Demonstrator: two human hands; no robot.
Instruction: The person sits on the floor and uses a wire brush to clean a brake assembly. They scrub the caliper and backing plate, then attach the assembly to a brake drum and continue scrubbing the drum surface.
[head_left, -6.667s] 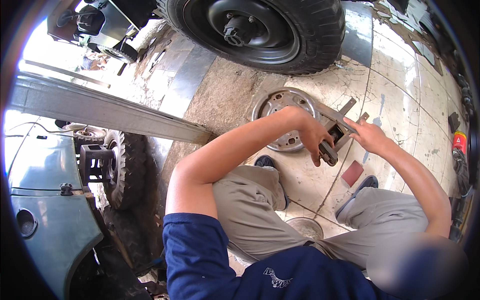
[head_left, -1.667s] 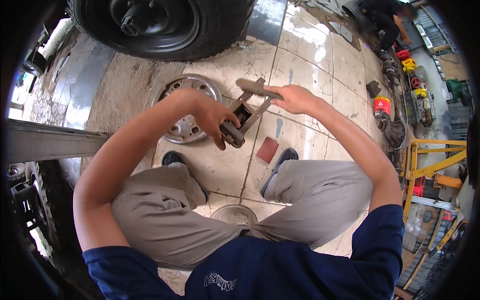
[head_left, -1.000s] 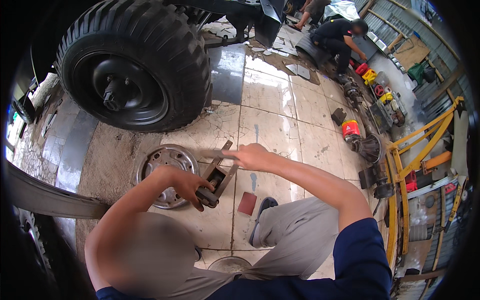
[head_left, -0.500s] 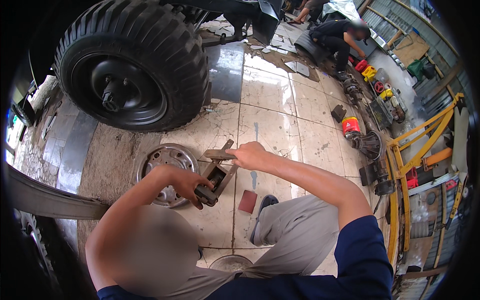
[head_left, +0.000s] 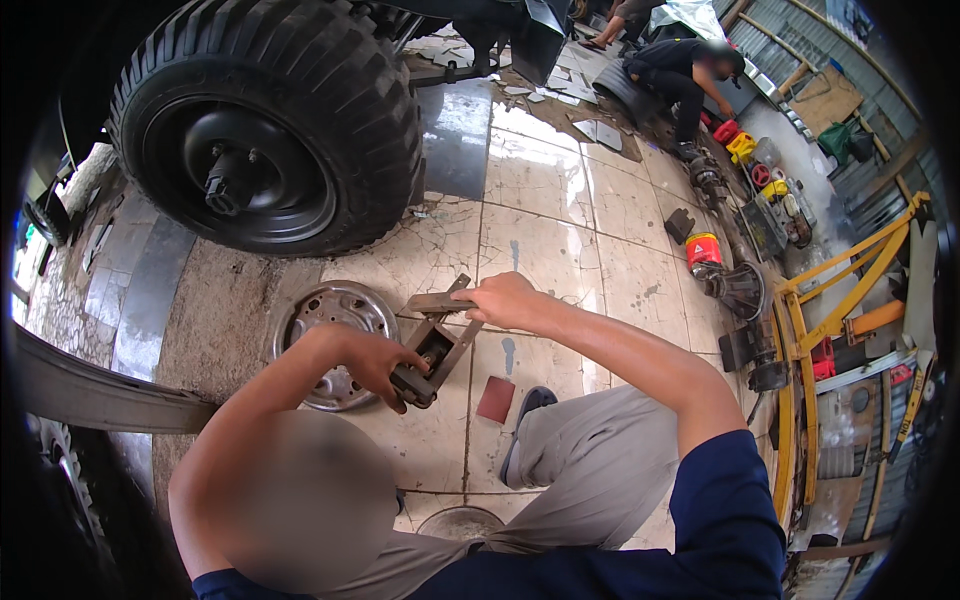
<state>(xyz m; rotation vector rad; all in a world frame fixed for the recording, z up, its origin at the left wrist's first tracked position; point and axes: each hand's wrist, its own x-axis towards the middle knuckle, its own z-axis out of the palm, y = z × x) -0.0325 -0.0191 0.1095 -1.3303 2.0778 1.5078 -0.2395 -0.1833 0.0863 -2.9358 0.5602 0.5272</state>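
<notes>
A dark metal bracket (head_left: 456,360), shaped like an open frame with long flat arms, is held up in front of me over the floor. My left hand (head_left: 372,362) is closed around its near end. My right hand (head_left: 500,300), fingers pinched, grips a flat grey-brown strip (head_left: 436,303) that lies across the bracket's far end. Whether that strip is loose or part of the bracket I cannot tell. Just beyond my left hand, a bare steel wheel rim (head_left: 318,300) lies flat on the floor. A reddish-brown square sheet, like sandpaper (head_left: 495,399), lies near my shoe.
A large treaded tyre (head_left: 400,130) on a vehicle stands at the far left. To the right are a red-and-yellow can (head_left: 703,250), an axle housing (head_left: 740,290) and a yellow metal frame (head_left: 800,380). A person (head_left: 680,80) crouches at the far right.
The right hand and the strip have shifted slightly, and the bracket has tilted a little. Both hands keep their hold.
</notes>
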